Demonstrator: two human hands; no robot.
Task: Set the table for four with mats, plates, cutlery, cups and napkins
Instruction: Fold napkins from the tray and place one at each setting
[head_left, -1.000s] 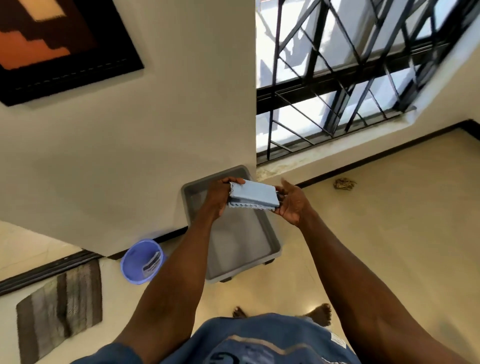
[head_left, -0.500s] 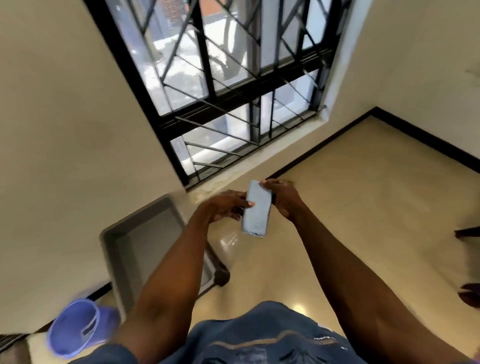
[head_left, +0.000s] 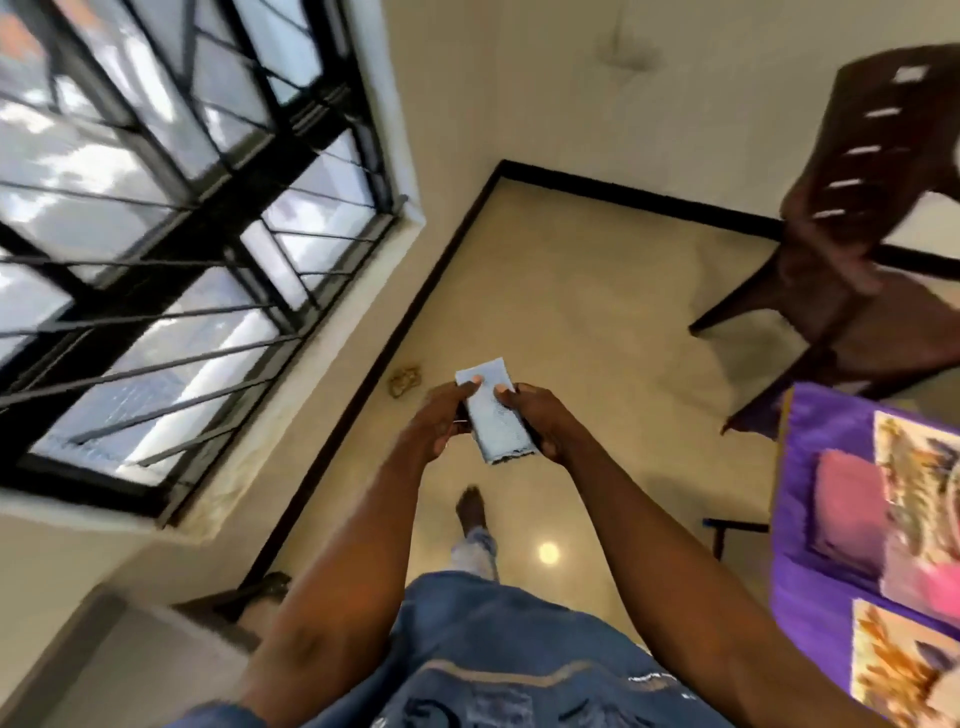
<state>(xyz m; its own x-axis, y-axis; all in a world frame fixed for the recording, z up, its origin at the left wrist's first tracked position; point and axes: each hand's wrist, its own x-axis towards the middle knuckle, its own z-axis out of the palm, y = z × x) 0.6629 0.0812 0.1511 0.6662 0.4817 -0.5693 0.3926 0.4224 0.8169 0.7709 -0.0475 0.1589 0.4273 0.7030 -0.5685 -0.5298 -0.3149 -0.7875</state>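
Biggest risk right now: you're walking, so that stack of napkins (head_left: 496, 415) could fan out or shed its top layer on the floor. Your hands only hold it by the long edges. The left hand (head_left: 441, 418) wraps one side with its thumb on top, the right hand (head_left: 540, 421) pinches the other side the same way, so nothing much pins the middle. The chair (head_left: 852, 249) at 2 o'clock sits close to your path too, easy to clip.

The napkins look like a slim pale-blue folded bundle, held mid-air between your hands, dead centre of view, with a slightly frayed near edge. The table (head_left: 810, 519) with its purple cloth is at 4 o'clock, well apart from the napkins. Mats (head_left: 914, 493) already lie there.
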